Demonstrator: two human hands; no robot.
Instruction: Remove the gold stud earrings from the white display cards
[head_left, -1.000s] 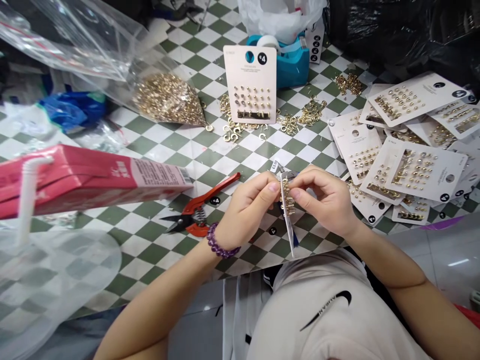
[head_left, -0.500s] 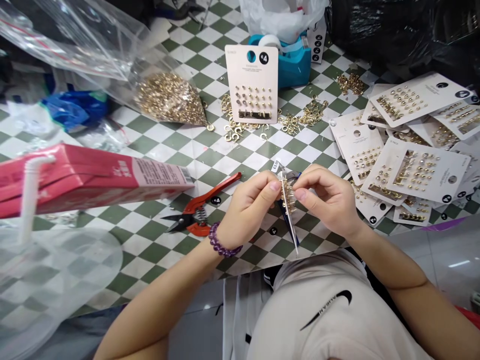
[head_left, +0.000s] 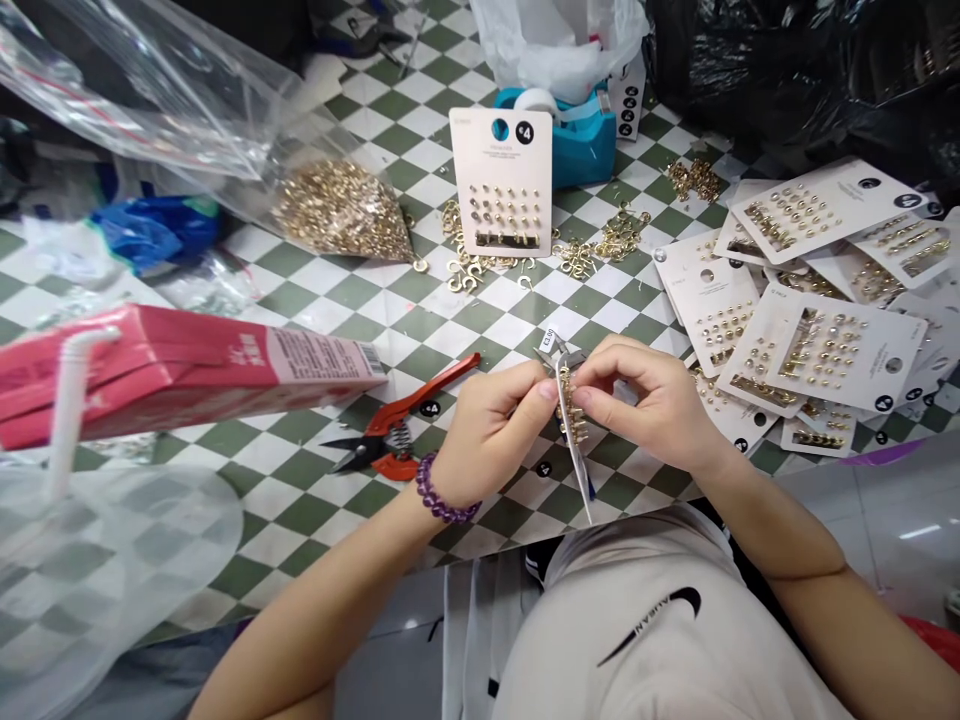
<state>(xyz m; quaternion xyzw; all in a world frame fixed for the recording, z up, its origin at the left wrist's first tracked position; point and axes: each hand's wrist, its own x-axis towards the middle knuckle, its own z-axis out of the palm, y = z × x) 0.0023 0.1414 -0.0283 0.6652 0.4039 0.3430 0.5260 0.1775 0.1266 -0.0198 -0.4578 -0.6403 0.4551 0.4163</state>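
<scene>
Both my hands hold one white earring card [head_left: 576,462] edge-on over the near edge of the green-and-white checked table [head_left: 465,330]. My left hand [head_left: 491,428], with a purple bead bracelet at the wrist, pinches the card's left face. My right hand [head_left: 651,402] pinches the right face, where gold earrings stick out. A small price tag shows at the card's top. Red-handled snips [head_left: 401,420] lie just left of my left hand.
A sample earring card [head_left: 501,178] stands upright at the back, against a blue tape dispenser [head_left: 581,135]. Loose gold earrings [head_left: 600,240] lie around it. Filled cards [head_left: 810,300] are heaped at the right. A bag of gold pieces [head_left: 341,205] and a pink carton [head_left: 180,365] lie left.
The card has tilted a little between my fingers and my fingertips have shifted on it. The view has dipped slightly. Nothing on the table has moved.
</scene>
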